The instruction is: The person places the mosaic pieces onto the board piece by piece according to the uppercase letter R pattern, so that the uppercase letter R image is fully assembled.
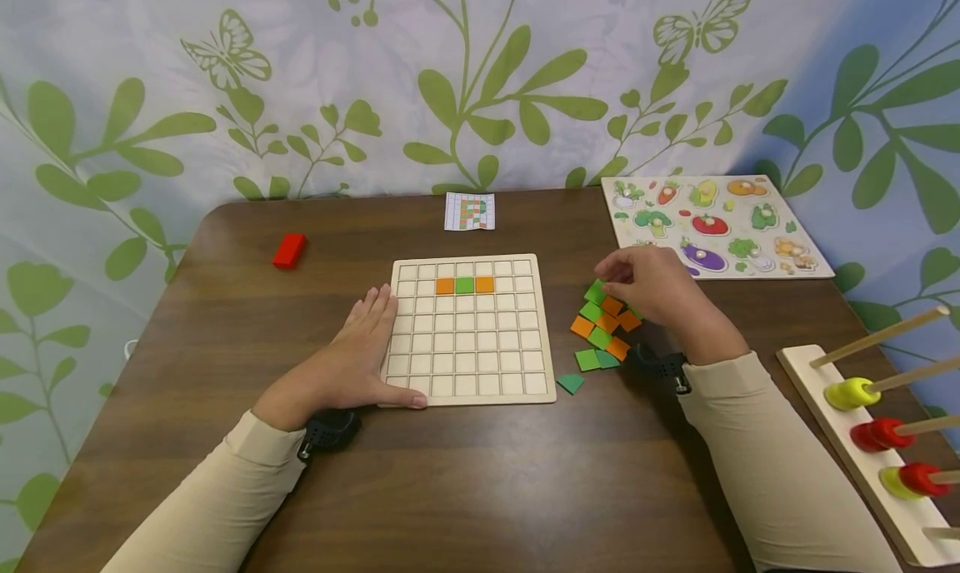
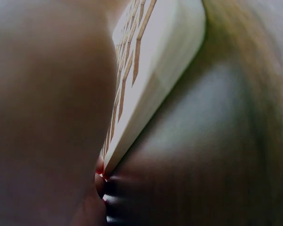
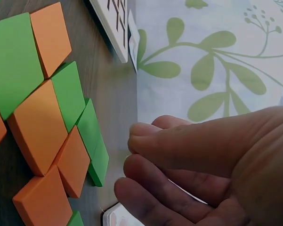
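A pale wooden grid board (image 1: 487,340) lies on the table, with two orange square tiles and a green tile (image 1: 465,285) between them in its second row from the back. My left hand (image 1: 352,352) rests along the board's left side, fingers extended and thumb at the front edge. Right of the board, a cluster of orange and green tiles (image 1: 600,338) lies loose. Over the far side of that cluster is my right hand (image 1: 654,283). In the right wrist view its thumb and fingers (image 3: 146,141) bend loosely toward each other, and no tile shows between them.
A small printed pattern card (image 1: 469,212) lies behind the board. At the left is a red block (image 1: 289,251). The back right holds a vegetable puzzle board (image 1: 652,211). A peg stand with rings (image 1: 832,440) occupies the right edge. A patterned cloth (image 1: 300,82) hangs behind.
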A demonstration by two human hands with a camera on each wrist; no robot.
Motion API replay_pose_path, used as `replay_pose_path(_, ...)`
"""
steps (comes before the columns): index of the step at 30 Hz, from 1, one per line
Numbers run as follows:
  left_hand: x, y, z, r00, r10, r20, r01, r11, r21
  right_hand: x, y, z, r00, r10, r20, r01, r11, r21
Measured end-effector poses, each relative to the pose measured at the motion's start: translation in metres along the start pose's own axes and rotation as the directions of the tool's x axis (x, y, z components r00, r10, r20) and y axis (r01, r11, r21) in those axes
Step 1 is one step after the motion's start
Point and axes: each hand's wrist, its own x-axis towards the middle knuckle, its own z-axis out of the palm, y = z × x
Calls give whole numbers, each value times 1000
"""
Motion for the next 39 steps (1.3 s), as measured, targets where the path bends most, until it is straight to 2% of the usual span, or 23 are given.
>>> replay_pose_path(11, 0, 1, 0, 1000, -2, 8, 2, 1000, -11, -1, 0, 2, 999, -30, 42, 30, 999, -16)
replay_pose_path(20, -1, 1, 1, 1000, -3, 4, 3, 1000, -14, 0, -4, 5, 994, -69, 86, 65, 997, 44)
replay_pose_path(31, -2, 1, 0, 1000, -14, 11, 14, 1000, -6, -3, -8, 13, 988, -111, 106, 108, 993, 42)
replay_pose_path(39, -2, 2, -1, 1000, -8, 10, 8, 1000, -13, -8, -18, 17, 967, -169, 193, 168, 986, 24)
